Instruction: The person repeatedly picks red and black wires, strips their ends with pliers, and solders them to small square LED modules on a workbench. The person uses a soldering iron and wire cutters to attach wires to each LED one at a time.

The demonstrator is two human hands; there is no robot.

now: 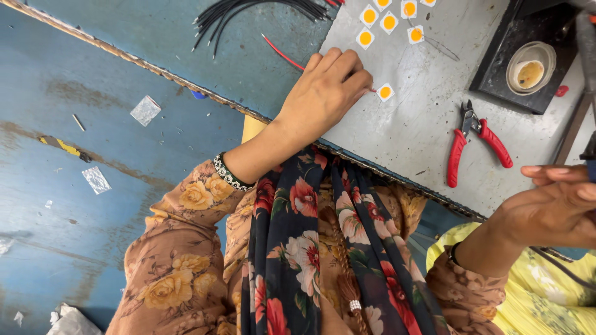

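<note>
My left hand (323, 93) rests on the grey work plate (410, 124), fingers closed on the end of a thin red wire (282, 54). The wire's tip meets a small white square with a yellow disc (385, 92) just past my fingertips. A beaded bracelet (230, 174) circles that wrist. My right hand (552, 211) hovers at the right edge, fingers curled around the dark handle of a soldering iron (587, 56), whose grey shaft runs up the frame's edge. Most of the handle is cut off.
Several more yellow-disc squares (388, 18) lie at the plate's far end beside thin tweezers (437, 44). Red-handled pliers (478, 142) lie to the right. A black tray (496, 62) holds a small white pot (531, 65). A bundle of black wires (261, 15) is on the blue table.
</note>
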